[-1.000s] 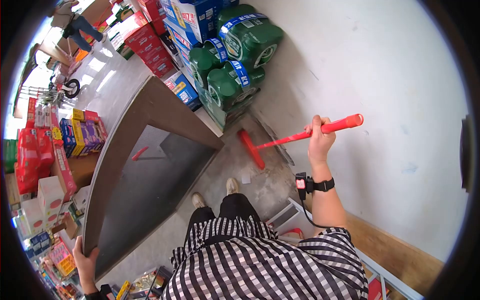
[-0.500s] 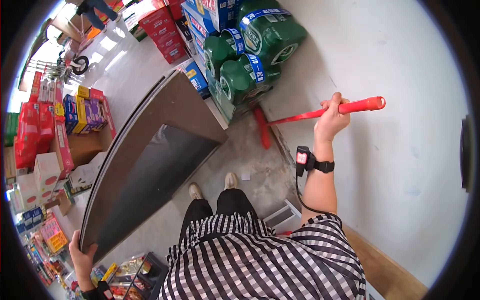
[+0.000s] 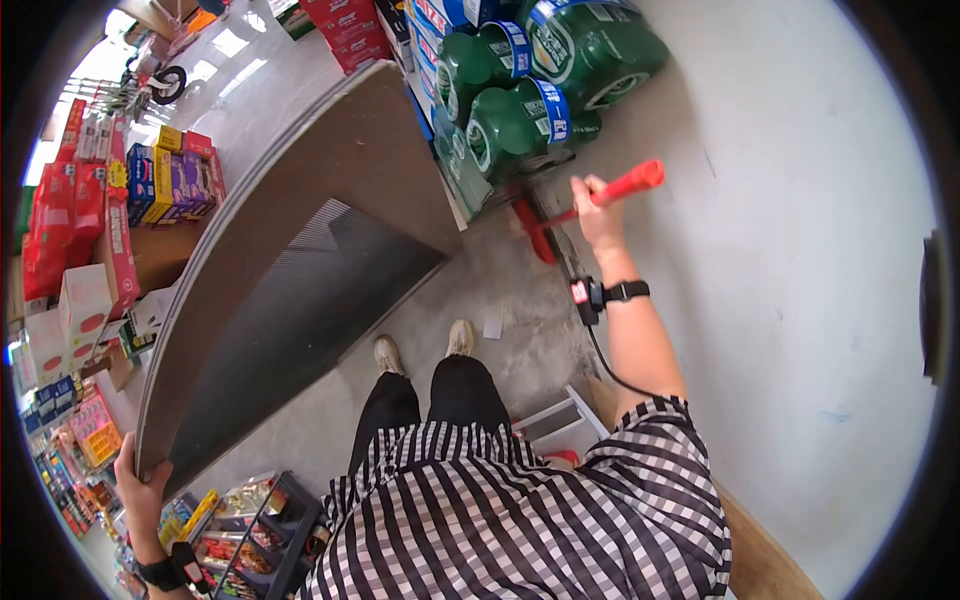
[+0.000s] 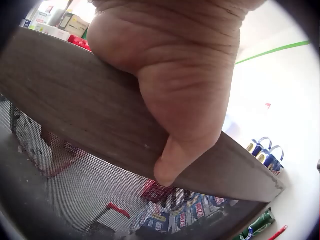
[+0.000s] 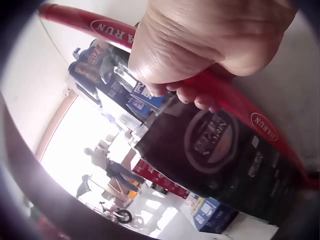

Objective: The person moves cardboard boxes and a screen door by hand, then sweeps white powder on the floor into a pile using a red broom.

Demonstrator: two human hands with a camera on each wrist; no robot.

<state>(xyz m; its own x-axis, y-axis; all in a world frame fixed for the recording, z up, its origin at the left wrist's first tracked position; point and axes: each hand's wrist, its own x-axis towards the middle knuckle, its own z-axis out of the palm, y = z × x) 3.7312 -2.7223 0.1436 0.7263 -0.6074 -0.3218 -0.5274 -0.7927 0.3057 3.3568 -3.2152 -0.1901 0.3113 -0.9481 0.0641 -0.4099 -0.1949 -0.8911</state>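
My right hand (image 3: 603, 215) grips the handle of a red broom (image 3: 632, 184) near its upper end. The broom's head (image 3: 537, 232), blurred, is low in the corner beside the wall and just below the green bottle packs (image 3: 505, 128). In the right wrist view, fingers curl round the labelled red handle (image 5: 240, 106). Over at the far left, my left hand (image 3: 140, 490) holds the edge of a large brown-framed panel (image 3: 390, 150) with a dark, finely meshed face. Up close in the left wrist view, the left thumb (image 4: 172, 160) hooks over the brown board (image 4: 65, 95).
A white wall (image 3: 800, 280) runs along my right. Boxes (image 3: 345, 30) stack up past the panel, and shelved goods (image 3: 85, 240) line the left. A pale metal frame (image 3: 570, 425) stands by my right side, and a white scrap (image 3: 492, 328) lies on the floor.
The broom head has shifted into the corner by the wall, and its handle looks shorter, pointing more toward me. The right hand has moved forward. The left hand keeps hold of the panel.
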